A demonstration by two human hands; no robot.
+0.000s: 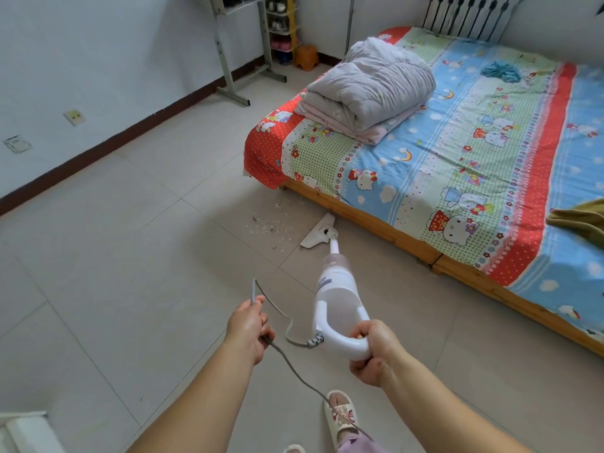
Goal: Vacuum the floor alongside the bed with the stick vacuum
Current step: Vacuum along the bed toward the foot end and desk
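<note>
A white stick vacuum [335, 289] slants down from my hands to the tiled floor. Its flat head [318, 232] lies on the tiles close to the wooden frame of the bed [385, 223]. My right hand [372, 351] grips the vacuum's loop handle. My left hand [250, 326] holds a loop of the grey power cord [287, 325], which runs from the handle back past my feet. A patch of pale crumbs and debris [269, 223] lies on the floor just left of the head, near the bed's corner.
The bed carries a cartoon-print sheet, a folded grey quilt [372, 86] and a blue cloth. A grey metal stand [233, 89], a shoe rack [282, 27] and an orange stool [305, 57] stand by the far wall. My slippered foot [341, 413] is at the bottom.
</note>
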